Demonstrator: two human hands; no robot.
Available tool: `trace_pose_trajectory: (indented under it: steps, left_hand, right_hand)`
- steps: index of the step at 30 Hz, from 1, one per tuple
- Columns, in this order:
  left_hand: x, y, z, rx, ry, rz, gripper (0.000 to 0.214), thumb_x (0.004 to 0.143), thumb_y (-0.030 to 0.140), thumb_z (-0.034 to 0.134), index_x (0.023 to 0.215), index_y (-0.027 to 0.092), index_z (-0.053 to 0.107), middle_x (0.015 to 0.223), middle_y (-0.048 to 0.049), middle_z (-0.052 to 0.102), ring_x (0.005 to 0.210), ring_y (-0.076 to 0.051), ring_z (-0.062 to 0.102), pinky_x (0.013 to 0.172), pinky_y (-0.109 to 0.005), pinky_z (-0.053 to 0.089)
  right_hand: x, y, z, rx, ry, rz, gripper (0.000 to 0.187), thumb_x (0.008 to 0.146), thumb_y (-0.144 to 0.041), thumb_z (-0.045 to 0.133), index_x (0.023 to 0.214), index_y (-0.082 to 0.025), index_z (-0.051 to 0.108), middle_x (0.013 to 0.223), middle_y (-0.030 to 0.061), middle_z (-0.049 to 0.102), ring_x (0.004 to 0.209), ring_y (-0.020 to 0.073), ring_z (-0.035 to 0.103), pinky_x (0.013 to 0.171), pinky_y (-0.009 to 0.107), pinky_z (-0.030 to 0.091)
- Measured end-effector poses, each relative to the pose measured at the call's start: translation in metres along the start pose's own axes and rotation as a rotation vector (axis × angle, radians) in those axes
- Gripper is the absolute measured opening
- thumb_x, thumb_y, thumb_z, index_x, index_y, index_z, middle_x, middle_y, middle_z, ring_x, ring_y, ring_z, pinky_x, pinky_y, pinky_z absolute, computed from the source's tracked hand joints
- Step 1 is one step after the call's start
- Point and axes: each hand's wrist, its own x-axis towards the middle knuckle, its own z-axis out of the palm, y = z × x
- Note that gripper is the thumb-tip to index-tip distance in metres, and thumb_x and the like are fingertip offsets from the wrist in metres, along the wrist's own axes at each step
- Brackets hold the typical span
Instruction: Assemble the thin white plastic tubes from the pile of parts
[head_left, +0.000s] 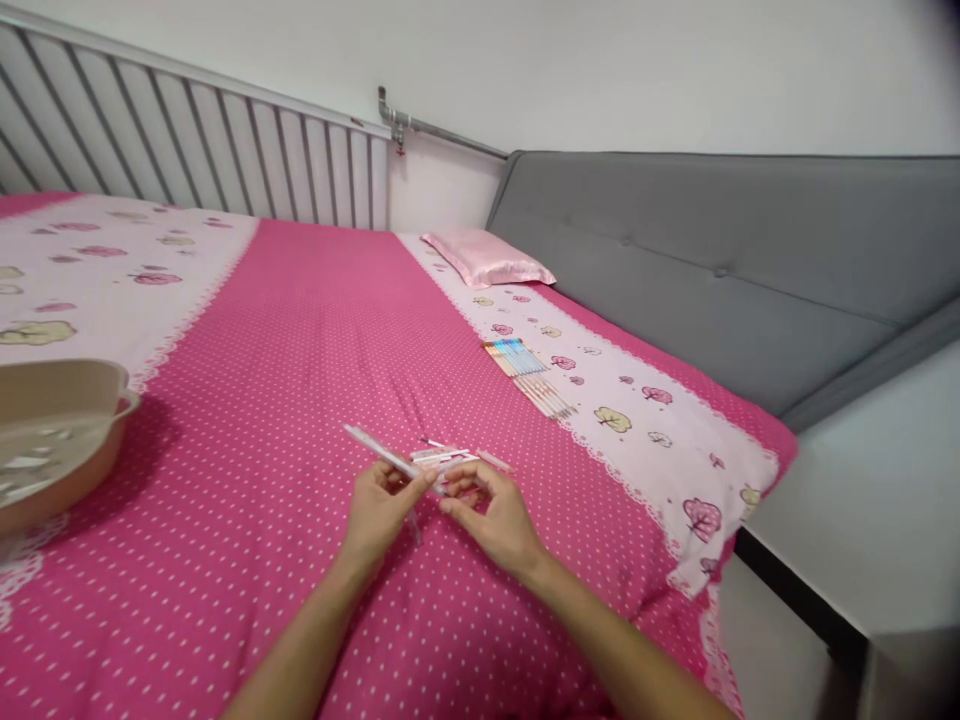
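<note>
A long, thin, pale translucent strip (pixel 365 439), perhaps a pen sleeve, slants over the bed. My left hand (pixel 380 508) is closed on it, thumb on top and fingers beneath. The near end of the strip meets the curled fingers of my right hand (pixel 495 518), which pinch there; the exact contact is partly hidden. Just beyond my hands, several loose white and pink pens (pixel 450 457) lie in a small heap on the polka-dot bedspread (pixel 315 350). Something thin and clear hangs or lies below my left fingers, too blurred to name.
Two neat rows lie to the right: blue-and-orange pens (pixel 517 357) and pale pens (pixel 546 397). At the left stands a beige basin (pixel 124 400) with white scraps inside. A pink pillow (pixel 491 260) rests by the grey headboard (pixel 675 240). The bed's edge is at right.
</note>
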Motion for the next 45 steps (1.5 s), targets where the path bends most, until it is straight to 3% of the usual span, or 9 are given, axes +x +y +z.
trace_pose_trajectory:
  steps: [8,13,17,21,26,30,35,45]
  left_hand:
    - [-0.002,0.001,0.000,0.030,-0.051,0.004,0.032,0.052,0.036,0.081,0.066,0.014,0.062,0.064,-0.0039,0.065,0.062,-0.018,0.061,0.059,-0.027,0.050]
    - [-0.003,0.002,0.000,0.150,-0.080,0.042,0.028,0.060,0.037,0.076,0.065,0.014,0.061,0.058,-0.0011,0.061,0.055,-0.015,0.058,0.054,-0.026,0.048]
    - [-0.005,0.003,0.001,0.082,-0.151,0.037,0.036,0.063,0.036,0.074,0.091,0.015,0.063,0.084,-0.0077,0.069,0.076,-0.021,0.065,0.069,-0.032,0.052]
    - [-0.006,0.004,0.002,0.026,-0.188,-0.007,0.041,0.066,0.039,0.072,0.097,0.014,0.064,0.103,-0.0134,0.068,0.092,-0.025,0.064,0.077,-0.034,0.052]
    - [-0.005,0.005,0.001,0.030,-0.162,-0.014,0.036,0.064,0.042,0.073,0.088,0.014,0.069,0.091,-0.0120,0.071,0.085,-0.025,0.066,0.074,-0.033,0.052]
    - [-0.003,0.004,0.000,0.046,-0.129,0.010,0.032,0.065,0.042,0.073,0.082,0.015,0.070,0.081,-0.0098,0.071,0.077,-0.023,0.066,0.068,-0.032,0.052]
    - [-0.002,0.001,0.000,0.082,-0.112,0.005,0.032,0.065,0.043,0.072,0.079,0.014,0.068,0.076,-0.0090,0.070,0.074,-0.023,0.065,0.067,-0.031,0.052]
    - [-0.002,0.002,-0.001,0.114,-0.155,0.009,0.032,0.066,0.043,0.072,0.082,0.015,0.067,0.084,-0.0105,0.071,0.078,-0.024,0.066,0.072,-0.034,0.053]
  right_hand:
    - [-0.002,0.001,0.001,-0.013,0.018,-0.004,0.015,0.068,-0.020,0.069,0.082,-0.018,0.067,0.079,0.0025,0.067,0.071,0.0156,0.061,0.064,0.027,0.049]
    - [-0.001,0.007,-0.001,0.045,0.014,0.034,0.015,0.076,-0.027,0.064,0.087,-0.017,0.069,0.082,0.0052,0.069,0.071,0.0184,0.064,0.068,0.033,0.053]
    - [0.000,0.010,-0.003,0.178,-0.015,0.053,0.020,0.079,-0.035,0.062,0.089,-0.019,0.070,0.086,0.0058,0.067,0.076,0.0205,0.065,0.072,0.037,0.056]
    - [0.001,0.011,-0.003,0.194,-0.016,0.055,0.023,0.080,-0.040,0.060,0.090,-0.021,0.069,0.086,0.0042,0.065,0.074,0.0194,0.064,0.072,0.038,0.057]
    - [0.001,0.013,-0.002,0.183,-0.029,0.046,0.024,0.083,-0.040,0.056,0.091,-0.020,0.067,0.088,0.0044,0.064,0.077,0.0183,0.063,0.072,0.036,0.057]
    - [0.001,0.013,-0.002,0.119,0.025,0.057,0.028,0.076,-0.033,0.064,0.099,-0.018,0.063,0.093,0.0064,0.064,0.079,0.0193,0.063,0.069,0.035,0.057]
    - [0.001,0.011,-0.003,-0.005,0.050,0.070,0.017,0.072,-0.029,0.067,0.085,-0.017,0.065,0.084,0.0060,0.068,0.077,0.0214,0.065,0.071,0.036,0.054]
    - [0.001,0.003,-0.001,0.190,0.087,0.104,0.022,0.070,-0.038,0.069,0.080,-0.018,0.069,0.085,0.0062,0.068,0.069,0.0215,0.067,0.065,0.036,0.057]
